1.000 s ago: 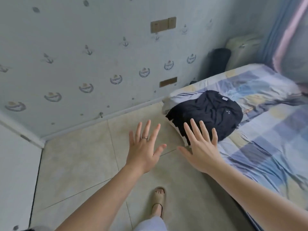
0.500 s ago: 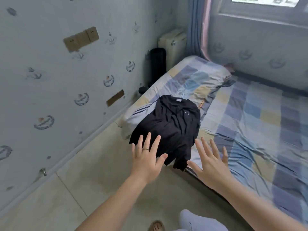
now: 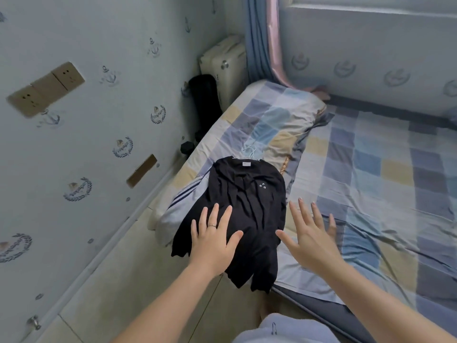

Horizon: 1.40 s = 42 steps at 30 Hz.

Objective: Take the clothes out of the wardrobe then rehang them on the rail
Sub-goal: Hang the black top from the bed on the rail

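A black shirt [image 3: 247, 201] lies flat on the near corner of the bed, its hem hanging over the edge. A pale blue hanger [image 3: 249, 152] pokes out of its collar. Under it lies a white garment with dark stripes [image 3: 183, 201]. My left hand [image 3: 214, 240], with a ring, is spread open over the shirt's lower left part; whether it touches is unclear. My right hand [image 3: 310, 235] is spread open just right of the shirt, above the sheet. Neither hand holds anything. No wardrobe or rail is in view.
The bed [image 3: 371, 194] with a checked blue, grey and yellow sheet fills the right side, a pillow [image 3: 277, 120] at its head. A wall with sockets [image 3: 47, 87] runs along the left. A cream suitcase [image 3: 225, 68] and a black object [image 3: 205, 97] stand in the corner by the curtain [image 3: 262, 38].
The view has swung right from the wall and floor toward the bed. Both open hands have moved forward, the left now over the shirt, the right beside it.
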{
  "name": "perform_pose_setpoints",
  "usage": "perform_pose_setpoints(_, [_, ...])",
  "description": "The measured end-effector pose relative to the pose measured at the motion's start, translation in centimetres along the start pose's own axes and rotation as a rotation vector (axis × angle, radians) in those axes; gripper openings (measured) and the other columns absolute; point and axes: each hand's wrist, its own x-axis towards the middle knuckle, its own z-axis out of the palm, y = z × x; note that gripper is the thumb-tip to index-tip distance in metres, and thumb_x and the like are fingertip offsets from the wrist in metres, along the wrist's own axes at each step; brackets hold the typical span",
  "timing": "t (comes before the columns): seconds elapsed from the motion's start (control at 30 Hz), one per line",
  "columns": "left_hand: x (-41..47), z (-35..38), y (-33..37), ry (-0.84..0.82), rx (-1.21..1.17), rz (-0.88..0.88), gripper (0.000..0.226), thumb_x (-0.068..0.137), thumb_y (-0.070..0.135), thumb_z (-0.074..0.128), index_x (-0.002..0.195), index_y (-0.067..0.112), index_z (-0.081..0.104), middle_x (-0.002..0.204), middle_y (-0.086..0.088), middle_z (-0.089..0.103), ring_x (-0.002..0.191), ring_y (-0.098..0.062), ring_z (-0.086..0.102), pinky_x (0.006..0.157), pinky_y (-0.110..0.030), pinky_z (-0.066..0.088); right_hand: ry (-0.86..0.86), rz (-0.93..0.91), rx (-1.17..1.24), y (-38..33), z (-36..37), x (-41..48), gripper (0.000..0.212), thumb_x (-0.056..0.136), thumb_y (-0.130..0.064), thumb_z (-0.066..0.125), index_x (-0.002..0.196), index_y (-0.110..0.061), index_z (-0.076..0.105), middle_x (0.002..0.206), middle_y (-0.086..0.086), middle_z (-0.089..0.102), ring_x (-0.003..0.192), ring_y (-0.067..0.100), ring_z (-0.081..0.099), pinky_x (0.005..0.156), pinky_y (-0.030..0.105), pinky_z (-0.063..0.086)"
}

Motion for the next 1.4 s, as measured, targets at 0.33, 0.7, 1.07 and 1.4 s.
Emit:
perform_pose_setpoints(0.33, [11.9, 1.8, 1.3, -0.142, -0.014, -0.059, 0.066, 0.097, 0.065, 0.02, 0.156, 0.043, -0.002, 0.167, 0.005, -0.004, 0.151, -0.017, -0.017, 0.121, -0.049, -0.005, -0.124, 0.057, 0.045, 2.7, -0.1, 11.3, 0.081, 0.087, -0.077, 0.009, 0.153, -0.038, -0.016, 0.162, -0.012, -0.02, 0.149, 0.019, -0.021, 0.116, 0.055, -0.013])
perform_pose_setpoints(0.7, [27.0, 6.3, -5.6, -0.382, -0.01, -0.039, 0.067, 0.097, 0.066, 0.02, 0.156, 0.043, -0.001, 0.167, 0.007, -0.004, 0.151, -0.016, -0.016, 0.122, -0.048, -0.004, -0.289, 0.243, 0.043, 1.4, 6.3, 22.6, 0.083, 0.081, -0.079, -0.003, 0.149, -0.039, -0.025, 0.161, -0.013, -0.023, 0.148, 0.017, -0.024, 0.118, 0.055, -0.009])
perform_pose_setpoints(1.07, [48.3, 21.8, -15.0, -0.405, 0.057, 0.071, 0.068, 0.098, 0.061, 0.033, 0.157, 0.036, 0.011, 0.167, 0.001, 0.004, 0.152, -0.022, -0.006, 0.122, -0.049, 0.001, -0.368, 0.375, 0.084, 1.6, 22.8, 41.9, 0.08, 0.089, -0.075, 0.016, 0.154, -0.038, -0.011, 0.163, -0.013, -0.013, 0.15, 0.017, -0.012, 0.118, 0.053, 0.0])
perform_pose_setpoints(1.4, [64.0, 25.7, -17.7, -0.137, 0.127, 0.045, 0.054, 0.099, 0.031, 0.053, 0.148, 0.02, 0.035, 0.145, -0.011, 0.043, 0.128, -0.038, 0.04, 0.103, -0.048, 0.034, -0.216, 0.373, 0.06, 5.4, 30.9, 58.3, 0.081, 0.094, -0.064, 0.036, 0.157, -0.029, -0.002, 0.165, -0.006, -0.001, 0.151, 0.022, 0.001, 0.119, 0.054, 0.01])
